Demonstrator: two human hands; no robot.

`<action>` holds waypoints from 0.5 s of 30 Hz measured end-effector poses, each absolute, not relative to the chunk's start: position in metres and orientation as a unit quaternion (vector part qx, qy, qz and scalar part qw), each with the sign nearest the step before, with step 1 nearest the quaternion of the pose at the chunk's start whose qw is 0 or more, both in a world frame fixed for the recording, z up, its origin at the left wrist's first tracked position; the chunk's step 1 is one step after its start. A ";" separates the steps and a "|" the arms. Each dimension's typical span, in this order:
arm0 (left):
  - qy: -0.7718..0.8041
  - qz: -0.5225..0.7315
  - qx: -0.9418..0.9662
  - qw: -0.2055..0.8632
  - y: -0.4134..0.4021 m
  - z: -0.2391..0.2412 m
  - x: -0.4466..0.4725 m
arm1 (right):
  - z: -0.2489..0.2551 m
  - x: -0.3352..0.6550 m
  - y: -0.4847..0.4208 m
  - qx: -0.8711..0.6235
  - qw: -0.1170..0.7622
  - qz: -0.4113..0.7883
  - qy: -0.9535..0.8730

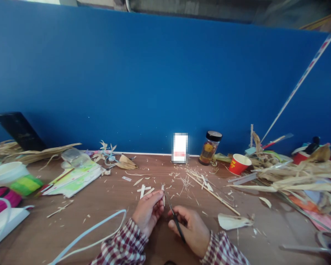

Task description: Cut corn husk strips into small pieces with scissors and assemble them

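Near the front middle of the table, my left hand pinches a small pale strip of dried husk between thumb and fingertips. My right hand is closed around a slim dark pointed tool that looks like tweezers. The tool's thin tip points up and left, close beside the strip; whether they touch I cannot tell. Short white cut strips lie just beyond my left hand. To the right of my right hand is a wider piece of pale husk.
Husk scraps and a thin stick litter the brown table. A lidded jar, a red paper cup and a husk heap stand right. A white cable, painted sheet and plastic tub lie left. A blue partition rises behind.
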State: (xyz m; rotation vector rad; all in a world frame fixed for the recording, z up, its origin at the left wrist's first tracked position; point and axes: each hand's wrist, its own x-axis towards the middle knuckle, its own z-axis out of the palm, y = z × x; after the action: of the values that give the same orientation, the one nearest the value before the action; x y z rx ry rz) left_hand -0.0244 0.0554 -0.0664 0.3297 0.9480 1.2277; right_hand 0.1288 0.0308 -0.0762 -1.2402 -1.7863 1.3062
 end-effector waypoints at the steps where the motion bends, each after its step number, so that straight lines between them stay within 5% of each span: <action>1: 0.427 0.551 0.146 0.702 0.056 -0.066 -0.024 | -0.077 0.129 0.031 -0.469 0.297 0.488 -0.673; 15: 0.416 0.543 0.146 0.715 0.055 -0.065 -0.025 | -0.082 0.130 0.031 -0.463 0.293 0.488 -0.679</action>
State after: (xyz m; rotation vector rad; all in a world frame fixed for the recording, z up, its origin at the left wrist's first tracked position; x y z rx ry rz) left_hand -0.0247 0.0551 -0.0653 0.3242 0.9211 1.2024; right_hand 0.1298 0.0314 -0.0817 -1.2334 -1.8098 1.2990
